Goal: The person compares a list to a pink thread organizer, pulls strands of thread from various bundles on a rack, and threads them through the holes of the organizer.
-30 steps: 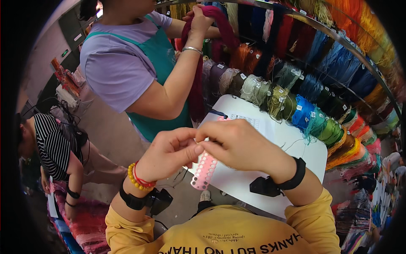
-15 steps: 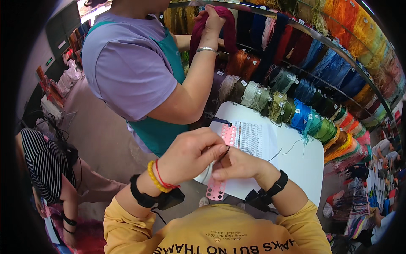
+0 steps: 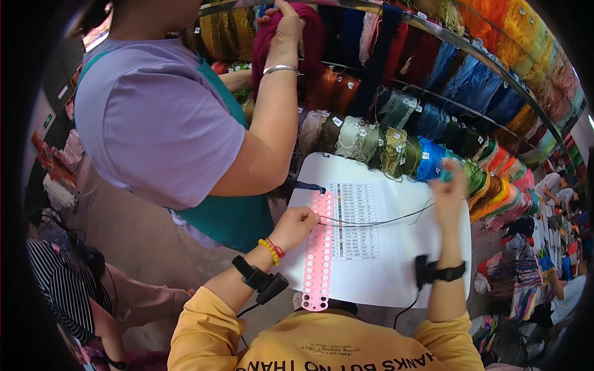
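Observation:
My left hand [image 3: 297, 226] is closed in a pinch on dark grey thread [image 3: 377, 224], beside the edge of a long pink card [image 3: 318, 266] with rows of holes. From that pinch the strands run rightward in a shallow curve over a printed chart [image 3: 357, 238]. My right hand [image 3: 450, 185] is raised near the table's far right edge, close to the hanging skeins. Motion smears its fingers, so whether it grips a thread end is unclear. A tuft of navy thread [image 3: 309, 186] is attached at the card's far end.
Under the card and chart is a white table [image 3: 402, 287]. Beyond it, racks hold colourful skeins, including a bright blue one [image 3: 431, 162]. At left a person in a lilac top [image 3: 161, 117] holds a magenta skein [image 3: 314, 43]. Another person in stripes [image 3: 68, 272] is at lower left.
My hands have parted from close together: the right swung far out to the right, the left moved slightly left. The strands now stretch across the chart, and the pink card is uncovered.

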`<action>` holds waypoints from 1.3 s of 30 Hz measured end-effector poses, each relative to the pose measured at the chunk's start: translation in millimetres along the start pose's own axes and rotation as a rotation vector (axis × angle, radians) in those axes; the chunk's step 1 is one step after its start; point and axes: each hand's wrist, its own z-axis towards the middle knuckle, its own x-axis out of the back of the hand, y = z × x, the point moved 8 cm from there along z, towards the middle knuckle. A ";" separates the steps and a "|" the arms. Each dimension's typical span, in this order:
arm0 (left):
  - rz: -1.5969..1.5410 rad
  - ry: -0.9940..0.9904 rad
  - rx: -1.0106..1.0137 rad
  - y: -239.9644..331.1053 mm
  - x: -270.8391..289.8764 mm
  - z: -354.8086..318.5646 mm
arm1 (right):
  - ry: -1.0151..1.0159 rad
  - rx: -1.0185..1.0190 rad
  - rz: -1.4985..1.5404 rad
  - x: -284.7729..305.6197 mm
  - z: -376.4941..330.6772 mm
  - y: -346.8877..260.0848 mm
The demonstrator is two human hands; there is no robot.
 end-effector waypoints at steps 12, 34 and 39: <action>-0.366 -0.067 0.289 -32.5 -4.5 42.6 | -0.693 -0.388 0.418 -209.4 -111.6 -13.4; -0.280 0.025 0.364 -58.2 0.8 78.4 | -0.511 -0.241 0.100 -218.4 -92.6 0.1; -0.288 -0.142 0.352 -62.2 -5.9 80.0 | -0.537 -0.148 0.052 -219.3 -92.0 -8.7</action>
